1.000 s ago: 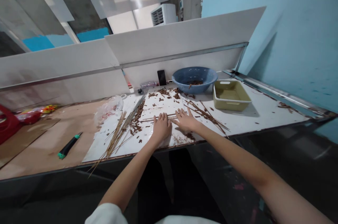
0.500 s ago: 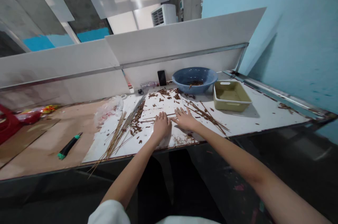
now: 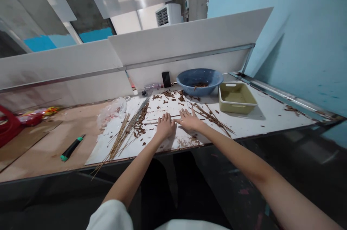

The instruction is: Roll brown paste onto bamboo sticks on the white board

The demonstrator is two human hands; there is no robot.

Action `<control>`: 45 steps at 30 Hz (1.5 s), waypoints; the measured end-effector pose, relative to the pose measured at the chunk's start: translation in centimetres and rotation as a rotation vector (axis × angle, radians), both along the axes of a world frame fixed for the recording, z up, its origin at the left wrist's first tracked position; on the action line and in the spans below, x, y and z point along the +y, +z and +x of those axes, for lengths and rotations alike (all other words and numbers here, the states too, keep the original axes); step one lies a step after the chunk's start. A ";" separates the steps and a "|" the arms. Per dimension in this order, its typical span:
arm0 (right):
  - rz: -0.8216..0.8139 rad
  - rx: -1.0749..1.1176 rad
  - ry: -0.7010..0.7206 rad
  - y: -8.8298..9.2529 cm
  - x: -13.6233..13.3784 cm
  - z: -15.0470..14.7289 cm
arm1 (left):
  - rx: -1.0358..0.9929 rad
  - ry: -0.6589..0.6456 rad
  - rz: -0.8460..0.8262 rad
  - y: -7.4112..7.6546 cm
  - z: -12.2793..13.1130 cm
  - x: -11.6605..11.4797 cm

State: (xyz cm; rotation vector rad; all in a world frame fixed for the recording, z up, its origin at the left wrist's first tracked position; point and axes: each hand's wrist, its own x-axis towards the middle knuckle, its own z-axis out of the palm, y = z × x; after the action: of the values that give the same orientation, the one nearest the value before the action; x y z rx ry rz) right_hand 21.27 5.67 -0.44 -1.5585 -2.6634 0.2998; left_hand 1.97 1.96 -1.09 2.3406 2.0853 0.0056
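Neither hand has a closed grip: the left hand [image 3: 165, 127] and the right hand [image 3: 189, 120] both lie flat, palms down and fingers spread, side by side on a white board [image 3: 162, 105] near the front edge of the desk [image 3: 271, 118]. A thin stick [image 3: 150, 122] lies across the board under the fingertips of both hands, its left end poking out past the left hand. Whether the fingers press on it cannot be told. Brown crumbs [image 3: 141, 123] are scattered over the board around the hands. Just left of them, a loose bundle of bare sticks [image 3: 121, 137] fans out toward the desk's edge. To the right lies a heap of brown-coated sticks [image 3: 213, 117]. Farther back stand a blue bowl [image 3: 200, 80] with some brown scraps in it and, beside it, a pale yellow tray [image 3: 237, 97]. A dark phone [image 3: 166, 79] leans against the back panel. Off to the left are a crumpled plastic bag [image 3: 112, 112] and a black cutter with green ends [image 3: 72, 148].
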 end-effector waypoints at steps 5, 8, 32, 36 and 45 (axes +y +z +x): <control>0.028 0.013 0.081 -1.7 -1.6 1.0 | 0.019 -0.032 -0.010 -1.7 -1.3 -1.6; -0.024 0.017 0.017 -0.5 0.1 0.1 | -0.006 0.004 -0.053 -0.4 -0.8 0.1; -0.083 0.064 -0.176 -0.7 5.7 -2.6 | -0.092 0.073 0.035 0.0 -0.7 5.6; -0.020 0.065 -0.140 -1.2 8.4 -2.6 | -0.081 0.061 -0.018 0.4 -1.2 8.2; 0.085 0.099 -0.124 -1.9 9.7 -2.7 | -0.075 0.035 0.099 -0.6 -1.7 10.0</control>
State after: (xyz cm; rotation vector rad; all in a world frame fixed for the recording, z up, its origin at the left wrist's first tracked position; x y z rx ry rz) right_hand 18.54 15.36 -2.36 -1.6293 -2.4599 0.2472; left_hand 0.31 11.99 -1.72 2.3173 2.1374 0.1977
